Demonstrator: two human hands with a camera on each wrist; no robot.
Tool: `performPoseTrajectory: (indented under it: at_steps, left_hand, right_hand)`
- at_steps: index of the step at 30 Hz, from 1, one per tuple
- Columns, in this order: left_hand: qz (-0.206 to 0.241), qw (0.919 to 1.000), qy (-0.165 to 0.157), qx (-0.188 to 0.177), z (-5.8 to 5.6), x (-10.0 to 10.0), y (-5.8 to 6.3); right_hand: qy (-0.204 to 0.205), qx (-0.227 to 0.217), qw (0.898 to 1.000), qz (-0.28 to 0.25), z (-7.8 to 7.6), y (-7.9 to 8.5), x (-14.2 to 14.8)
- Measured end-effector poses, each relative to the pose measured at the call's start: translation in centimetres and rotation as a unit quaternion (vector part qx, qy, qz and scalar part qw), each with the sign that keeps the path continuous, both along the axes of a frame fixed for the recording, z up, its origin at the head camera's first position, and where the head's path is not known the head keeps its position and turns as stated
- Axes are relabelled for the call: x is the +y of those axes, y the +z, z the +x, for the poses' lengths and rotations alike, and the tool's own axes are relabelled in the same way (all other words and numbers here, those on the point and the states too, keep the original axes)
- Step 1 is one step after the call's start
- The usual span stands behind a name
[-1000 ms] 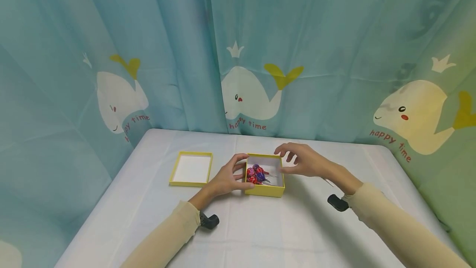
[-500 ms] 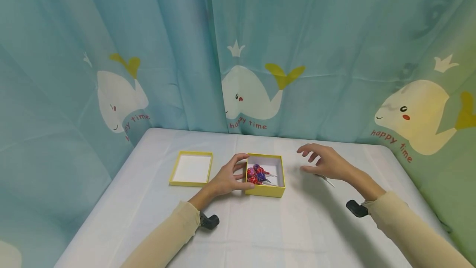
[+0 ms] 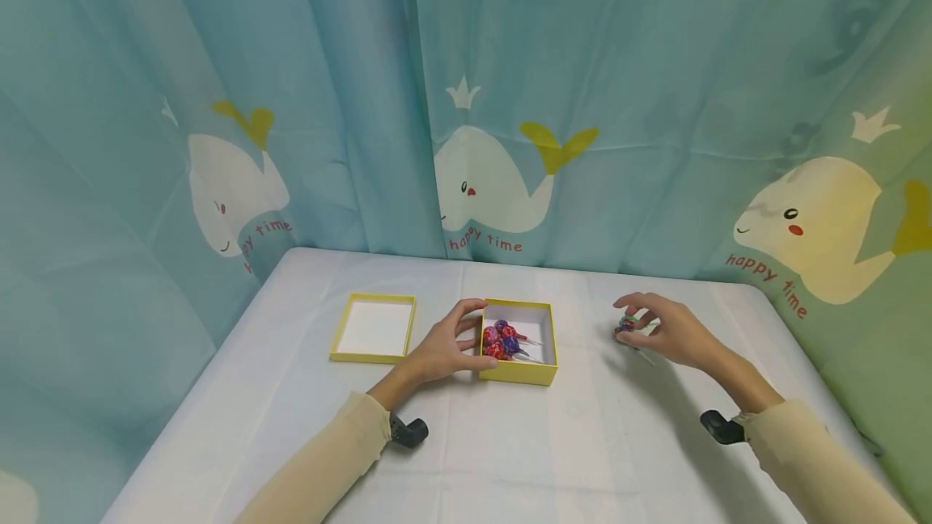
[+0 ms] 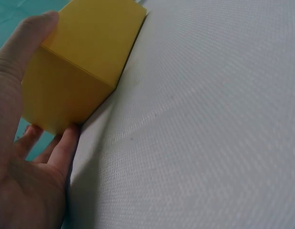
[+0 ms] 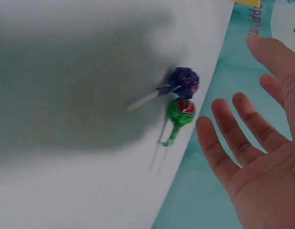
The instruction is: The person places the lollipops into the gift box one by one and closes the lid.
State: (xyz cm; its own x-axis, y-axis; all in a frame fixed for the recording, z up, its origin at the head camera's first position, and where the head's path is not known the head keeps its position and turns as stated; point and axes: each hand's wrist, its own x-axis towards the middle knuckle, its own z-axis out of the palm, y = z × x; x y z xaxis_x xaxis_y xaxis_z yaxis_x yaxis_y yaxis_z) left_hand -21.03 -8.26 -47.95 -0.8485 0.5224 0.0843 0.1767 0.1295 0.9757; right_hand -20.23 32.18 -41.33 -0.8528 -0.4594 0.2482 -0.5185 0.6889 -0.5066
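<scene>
My left hand (image 3: 440,352) grips the left side of an open yellow box (image 3: 518,373), its thumb at the near corner and its fingers along the side. Inside the box, several lollipops (image 3: 501,338) in red, pink and purple wrappers lie with white sticks pointing right. Over to the right, my right hand (image 3: 675,333) hovers with thumb and fingers apart around two lollipops on the table. In the right wrist view, the purple-wrapped lollipop (image 5: 185,82) and the green and red lollipop (image 5: 178,113) lie side by side, apart from the spread fingers.
Left of the box lies its yellow-rimmed lid (image 3: 374,331), white inside face up. A white cloth covers the table (image 3: 466,443). Blue-green curtains (image 3: 349,103) printed with whales hang behind and along the sides.
My right hand has moved right, from the box's right edge to the two lollipops on the table. The left hand and box have stayed put.
</scene>
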Motion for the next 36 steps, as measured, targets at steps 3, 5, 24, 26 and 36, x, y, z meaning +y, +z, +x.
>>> performPoseTrajectory:
  at_steps: [3,5,24,26,36]
  left_hand:
    - [0.005,1.0,-0.002,-0.003,-0.1,0.0,-0.1]
    - [0.006,1.0,-0.003,-0.003,-0.2,0.0,-0.1]
    - [0.003,1.0,-0.006,-0.004,-0.1,0.0,0.0]
    - [0.003,1.0,-0.007,-0.003,-0.1,0.0,0.0]
    - [0.005,1.0,-0.004,-0.004,-0.1,-0.1,-0.1]
  right_hand:
    - [-0.014,-0.004,1.0,0.011,0.1,-0.6,0.4]
    - [-0.026,-0.011,0.999,0.016,0.2,-1.0,0.6]
    - [-0.087,-0.009,0.995,0.042,0.0,-4.4,0.3]
    - [-0.092,-0.008,0.995,0.043,0.0,-4.5,0.2]
    - [-0.113,-0.008,0.992,0.048,0.0,-4.6,-0.2]
